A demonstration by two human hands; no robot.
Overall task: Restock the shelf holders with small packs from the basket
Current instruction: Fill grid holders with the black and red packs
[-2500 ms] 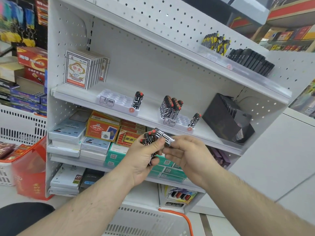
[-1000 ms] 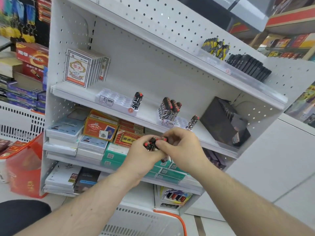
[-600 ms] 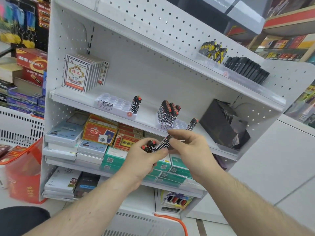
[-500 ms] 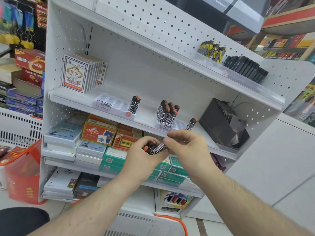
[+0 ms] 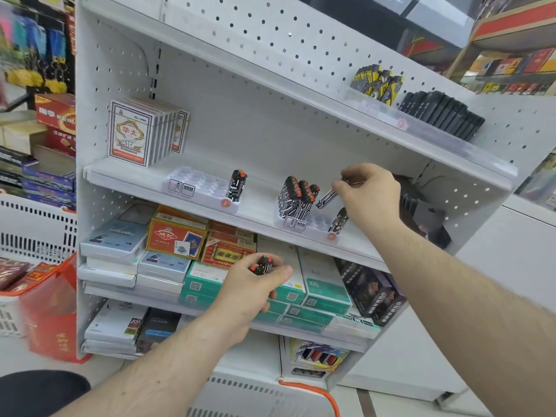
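My right hand (image 5: 371, 195) pinches one small black pack with white lines (image 5: 325, 198), tilted, just above the right clear holder (image 5: 316, 222) on the middle shelf. That holder has a cluster of the same red-topped packs (image 5: 296, 195) at its left and a single one (image 5: 338, 220) at its right front. My left hand (image 5: 251, 288) is lower, in front of the shelf below, gripping a few more packs (image 5: 262, 267). A second clear holder (image 5: 195, 186) to the left carries only one pack (image 5: 237, 185).
White card boxes (image 5: 141, 132) stand at the left of the middle shelf, a black box (image 5: 421, 206) at its right. Boxed goods fill the lower shelves. A red basket (image 5: 45, 308) sits on the floor at left. Black and yellow packs line the top shelf.
My right hand drew one pack out of the bunch in my left hand and lifted it up and right to the right holder. My left hand stayed low with the rest.
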